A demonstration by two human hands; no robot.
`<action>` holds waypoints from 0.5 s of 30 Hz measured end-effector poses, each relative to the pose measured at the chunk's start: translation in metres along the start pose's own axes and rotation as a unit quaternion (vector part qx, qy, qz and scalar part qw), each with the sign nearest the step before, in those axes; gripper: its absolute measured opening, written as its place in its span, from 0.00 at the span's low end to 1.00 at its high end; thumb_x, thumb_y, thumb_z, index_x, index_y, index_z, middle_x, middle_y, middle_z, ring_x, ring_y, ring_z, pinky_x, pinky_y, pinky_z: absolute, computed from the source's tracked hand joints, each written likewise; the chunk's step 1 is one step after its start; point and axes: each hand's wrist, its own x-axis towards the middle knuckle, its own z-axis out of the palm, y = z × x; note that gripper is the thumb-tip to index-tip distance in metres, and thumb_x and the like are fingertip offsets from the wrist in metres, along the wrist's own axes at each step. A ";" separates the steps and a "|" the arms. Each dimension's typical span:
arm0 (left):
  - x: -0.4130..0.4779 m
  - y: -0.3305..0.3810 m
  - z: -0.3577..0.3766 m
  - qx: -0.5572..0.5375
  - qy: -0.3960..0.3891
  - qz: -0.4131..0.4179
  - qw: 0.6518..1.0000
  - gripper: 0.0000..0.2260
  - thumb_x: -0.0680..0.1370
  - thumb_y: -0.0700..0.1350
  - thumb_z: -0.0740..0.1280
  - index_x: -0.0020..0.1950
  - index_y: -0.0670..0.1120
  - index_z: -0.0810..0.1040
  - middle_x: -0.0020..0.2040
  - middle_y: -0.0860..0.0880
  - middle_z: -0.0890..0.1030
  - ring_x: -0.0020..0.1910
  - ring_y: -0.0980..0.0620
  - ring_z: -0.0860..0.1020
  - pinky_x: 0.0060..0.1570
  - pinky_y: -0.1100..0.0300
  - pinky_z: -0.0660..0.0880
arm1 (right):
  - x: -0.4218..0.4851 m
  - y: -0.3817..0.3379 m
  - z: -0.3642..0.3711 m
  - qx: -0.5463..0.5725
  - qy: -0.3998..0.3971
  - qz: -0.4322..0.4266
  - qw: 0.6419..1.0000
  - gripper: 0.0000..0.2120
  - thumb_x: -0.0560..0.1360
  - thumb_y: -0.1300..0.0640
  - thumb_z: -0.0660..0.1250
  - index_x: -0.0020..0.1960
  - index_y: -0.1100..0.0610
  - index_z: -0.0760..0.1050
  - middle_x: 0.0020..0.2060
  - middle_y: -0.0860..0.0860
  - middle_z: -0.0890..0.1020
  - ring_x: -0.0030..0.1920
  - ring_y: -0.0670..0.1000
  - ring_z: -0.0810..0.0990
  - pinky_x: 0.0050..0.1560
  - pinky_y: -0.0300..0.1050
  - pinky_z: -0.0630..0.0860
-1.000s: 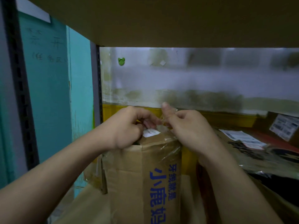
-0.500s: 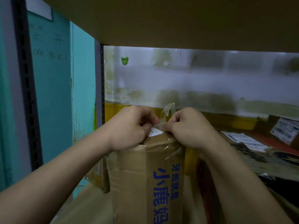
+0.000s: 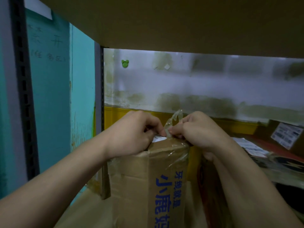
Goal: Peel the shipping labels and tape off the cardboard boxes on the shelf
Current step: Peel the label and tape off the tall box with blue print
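Observation:
A tall brown cardboard box (image 3: 139, 183) with blue printed characters stands on the shelf in front of me. Clear tape wraps its top edge, and a small white label (image 3: 158, 138) shows on top between my hands. My left hand (image 3: 133, 135) rests on the box's top left corner with its fingers curled, fingertips at the label's edge. My right hand (image 3: 197, 129) pinches a strip of clear tape (image 3: 174, 120) that curls upward off the box top.
A shelf board (image 3: 181, 22) hangs low overhead. Flattened boxes with white shipping labels (image 3: 287, 134) lie to the right. A dark slotted shelf post (image 3: 24, 96) stands at the left, another post (image 3: 102, 89) behind the box. A stained wall closes the back.
The tape strip has come up off the box top and now curls above my fingers. Both hands stay at the box's top edge.

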 end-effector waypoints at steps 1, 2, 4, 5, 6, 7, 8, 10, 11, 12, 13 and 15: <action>0.000 0.000 0.000 0.003 -0.002 0.005 1.000 0.14 0.77 0.36 0.65 0.47 0.53 0.85 0.46 0.57 0.83 0.45 0.60 0.78 0.46 0.62 0.74 | 0.000 0.001 0.001 0.008 0.000 0.000 1.000 0.14 0.69 0.62 0.72 0.27 0.59 0.75 0.24 0.54 0.71 0.27 0.50 0.70 0.35 0.47 0.68; 0.001 0.001 0.000 0.004 -0.004 0.008 1.000 0.14 0.77 0.36 0.64 0.47 0.53 0.85 0.46 0.57 0.83 0.45 0.61 0.78 0.45 0.64 0.74 | 0.000 0.001 0.001 0.016 0.004 0.000 1.000 0.13 0.70 0.62 0.72 0.27 0.60 0.76 0.24 0.54 0.72 0.26 0.50 0.71 0.35 0.46 0.69; 0.001 0.001 0.000 0.001 -0.010 0.016 1.000 0.14 0.76 0.35 0.64 0.47 0.52 0.84 0.45 0.57 0.83 0.45 0.62 0.78 0.43 0.67 0.73 | 0.000 0.003 0.003 0.034 0.016 -0.002 0.999 0.12 0.70 0.62 0.72 0.29 0.62 0.77 0.23 0.53 0.74 0.27 0.50 0.72 0.35 0.45 0.71; 0.002 0.000 0.000 -0.004 -0.014 0.021 1.000 0.14 0.76 0.34 0.64 0.47 0.52 0.84 0.45 0.57 0.83 0.45 0.62 0.77 0.44 0.67 0.73 | 0.001 0.004 0.004 0.042 0.022 -0.002 0.999 0.11 0.71 0.62 0.72 0.31 0.63 0.78 0.24 0.54 0.75 0.28 0.50 0.73 0.36 0.46 0.72; 0.003 -0.001 0.000 -0.010 -0.018 0.027 0.999 0.15 0.76 0.34 0.64 0.47 0.52 0.83 0.45 0.57 0.82 0.46 0.61 0.77 0.45 0.66 0.73 | 0.001 0.005 0.005 0.049 0.023 -0.002 0.999 0.11 0.71 0.61 0.73 0.32 0.65 0.80 0.25 0.55 0.77 0.29 0.51 0.75 0.37 0.46 0.73; 0.004 -0.002 0.000 -0.015 -0.022 0.031 0.999 0.15 0.76 0.33 0.64 0.47 0.52 0.83 0.46 0.56 0.82 0.47 0.60 0.78 0.46 0.65 0.74 | 0.002 0.006 0.007 0.054 0.023 0.001 0.998 0.10 0.71 0.60 0.73 0.35 0.66 0.81 0.27 0.57 0.79 0.31 0.51 0.76 0.38 0.47 0.75; 0.004 -0.002 -0.001 -0.017 -0.027 0.032 0.999 0.15 0.76 0.33 0.64 0.47 0.52 0.83 0.46 0.56 0.82 0.47 0.60 0.78 0.48 0.63 0.74 | 0.002 0.007 0.008 0.056 0.028 0.003 0.998 0.10 0.72 0.60 0.72 0.36 0.66 0.81 0.29 0.59 0.80 0.32 0.52 0.77 0.38 0.48 0.75; 0.006 -0.004 -0.001 -0.027 -0.035 0.030 0.999 0.15 0.75 0.32 0.63 0.47 0.51 0.82 0.46 0.54 0.81 0.47 0.58 0.78 0.48 0.60 0.74 | 0.006 0.007 0.010 0.073 0.078 0.006 0.994 0.10 0.75 0.60 0.68 0.41 0.67 0.79 0.31 0.59 0.80 0.31 0.52 0.79 0.34 0.46 0.75; 0.006 -0.004 -0.001 -0.036 -0.040 0.027 0.998 0.16 0.75 0.32 0.63 0.47 0.51 0.82 0.46 0.54 0.81 0.47 0.57 0.78 0.48 0.60 0.74 | 0.008 0.004 0.007 0.107 0.113 0.012 0.988 0.10 0.77 0.60 0.64 0.42 0.66 0.77 0.33 0.57 0.80 0.31 0.51 0.80 0.30 0.45 0.76; 0.007 -0.003 -0.001 -0.043 -0.046 0.023 0.998 0.16 0.75 0.31 0.62 0.47 0.51 0.82 0.46 0.54 0.80 0.47 0.57 0.78 0.47 0.61 0.74 | 0.008 0.001 0.004 0.133 0.138 0.011 0.981 0.11 0.79 0.59 0.60 0.43 0.65 0.75 0.35 0.56 0.79 0.30 0.50 0.81 0.30 0.47 0.79; 0.007 -0.001 0.000 -0.045 -0.049 0.021 0.998 0.16 0.74 0.31 0.62 0.47 0.50 0.82 0.46 0.54 0.80 0.46 0.57 0.77 0.46 0.62 0.74 | 0.008 -0.003 0.000 0.131 0.148 -0.002 0.980 0.11 0.80 0.59 0.59 0.44 0.64 0.75 0.37 0.56 0.79 0.31 0.50 0.82 0.32 0.51 0.82; 0.009 0.003 0.003 -0.044 -0.046 0.018 0.998 0.16 0.73 0.31 0.62 0.46 0.50 0.82 0.43 0.55 0.79 0.43 0.57 0.77 0.42 0.66 0.73 | 0.008 -0.011 -0.005 0.036 0.134 -0.058 0.989 0.15 0.80 0.56 0.62 0.43 0.67 0.77 0.36 0.59 0.81 0.35 0.54 0.84 0.39 0.58 0.82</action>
